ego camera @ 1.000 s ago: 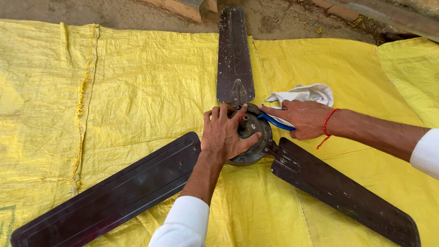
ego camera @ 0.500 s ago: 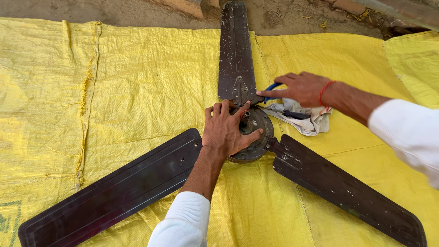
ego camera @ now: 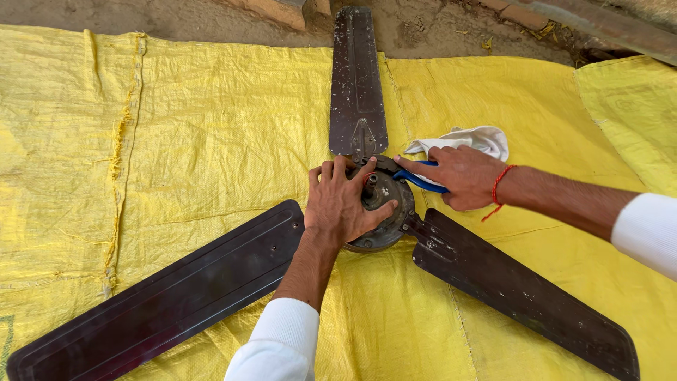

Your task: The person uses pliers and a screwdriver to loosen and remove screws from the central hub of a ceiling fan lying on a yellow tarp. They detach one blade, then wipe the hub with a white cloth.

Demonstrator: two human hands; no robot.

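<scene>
A dark three-bladed ceiling fan lies flat on a yellow woven sheet [ego camera: 176, 127]. My left hand [ego camera: 342, 201] presses on the round motor hub [ego camera: 384, 212] at the fan's middle, fingers spread over its left side. My right hand [ego camera: 458, 176] holds a blue-handled tool [ego camera: 419, 181] with its tip against the hub's upper right edge. A white rag [ego camera: 472, 137] lies just behind my right hand. One blade [ego camera: 358, 77] points away from me, one [ego camera: 162, 296] runs to the lower left, one [ego camera: 522, 289] to the lower right.
Bare dirt ground [ego camera: 211, 17] and bricks [ego camera: 282, 8] lie beyond the sheet's far edge. A second yellow sheet [ego camera: 635, 106] overlaps at the right. A grey bar [ego camera: 606, 28] crosses the top right corner.
My right hand with the blue tool swung away to the rag and has come back to the hub's edge. My left hand has stayed on the hub.
</scene>
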